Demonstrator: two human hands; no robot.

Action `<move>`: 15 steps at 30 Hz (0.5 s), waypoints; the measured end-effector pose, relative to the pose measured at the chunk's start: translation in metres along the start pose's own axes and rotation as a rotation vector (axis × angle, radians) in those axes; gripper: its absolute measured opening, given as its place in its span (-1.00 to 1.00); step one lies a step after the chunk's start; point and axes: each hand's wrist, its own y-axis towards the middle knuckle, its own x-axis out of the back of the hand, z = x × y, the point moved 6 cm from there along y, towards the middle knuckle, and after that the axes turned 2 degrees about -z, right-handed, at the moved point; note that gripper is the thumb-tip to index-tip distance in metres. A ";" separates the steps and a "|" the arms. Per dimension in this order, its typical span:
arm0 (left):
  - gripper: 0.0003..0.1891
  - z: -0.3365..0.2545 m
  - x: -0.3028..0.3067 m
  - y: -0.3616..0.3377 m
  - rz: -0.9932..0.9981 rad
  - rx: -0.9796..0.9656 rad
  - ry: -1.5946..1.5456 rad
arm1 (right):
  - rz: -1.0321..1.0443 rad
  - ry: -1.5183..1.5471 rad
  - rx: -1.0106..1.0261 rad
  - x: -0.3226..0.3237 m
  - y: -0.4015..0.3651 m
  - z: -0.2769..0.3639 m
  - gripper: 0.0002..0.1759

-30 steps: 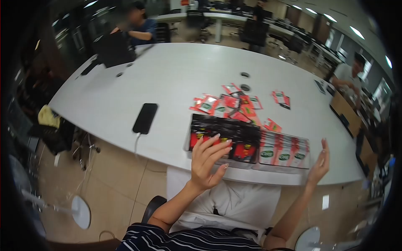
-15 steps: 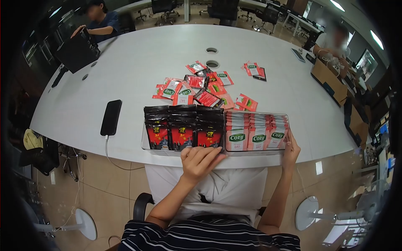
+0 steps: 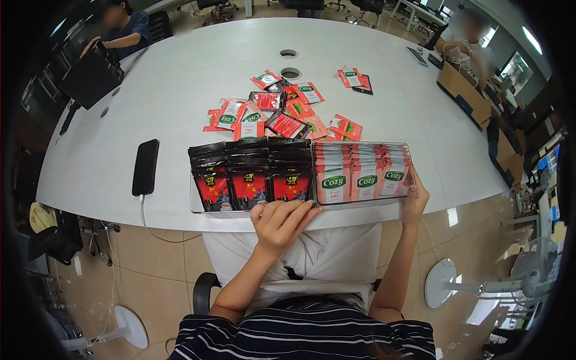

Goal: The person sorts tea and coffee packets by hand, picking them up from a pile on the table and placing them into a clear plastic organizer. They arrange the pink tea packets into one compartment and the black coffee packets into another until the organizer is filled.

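Observation:
Two clear boxes stand side by side at the table's front edge. The coffee box (image 3: 191, 201) on the left holds rows of black and red coffee sachets (image 3: 249, 185). Upright pink and white tea sachets (image 3: 366, 180) fill the tea box (image 3: 360, 203) on the right, which sits slightly askew to its neighbour. My left hand (image 3: 279, 223) has its fingers pressed together over the front rims near where the boxes meet; its thumb side is partly hidden. Around the tea box's right end curl the fingers of my right hand (image 3: 415, 198).
Behind the boxes lies a loose pile of tea and coffee sachets (image 3: 264, 114), with a smaller group (image 3: 355, 79) farther right. A cabled phone (image 3: 145, 168) is at left. Two people sit across the table, near a black case (image 3: 90, 75) and cardboard boxes (image 3: 463, 96).
My view has shifted, so the table appears higher and farther left. The tea box has turned a little, its right end now farther from the table edge, with my right hand still on it.

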 end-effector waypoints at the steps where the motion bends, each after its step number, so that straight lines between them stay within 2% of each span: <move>1: -0.68 0.001 0.000 0.000 -0.003 0.001 0.003 | 0.010 -0.024 -0.001 0.001 0.000 -0.003 -0.18; 3: -0.69 0.001 0.000 0.000 -0.012 0.002 0.005 | 0.032 -0.068 -0.002 0.003 0.000 -0.007 -0.16; 6: -0.70 0.001 0.000 -0.001 -0.019 0.006 0.001 | -0.096 0.039 -0.058 0.003 0.011 0.005 -0.18; 9: -0.72 0.002 0.001 -0.001 -0.029 0.001 -0.002 | -0.073 -0.076 -0.062 0.009 0.039 0.027 -0.24; 12: -0.75 0.002 0.002 0.000 -0.033 -0.011 -0.017 | 0.071 -0.185 0.135 -0.008 0.075 0.073 -0.45; 15: -0.73 0.002 0.002 -0.001 -0.035 0.001 -0.015 | 0.320 -0.349 0.289 -0.048 0.106 0.099 -0.62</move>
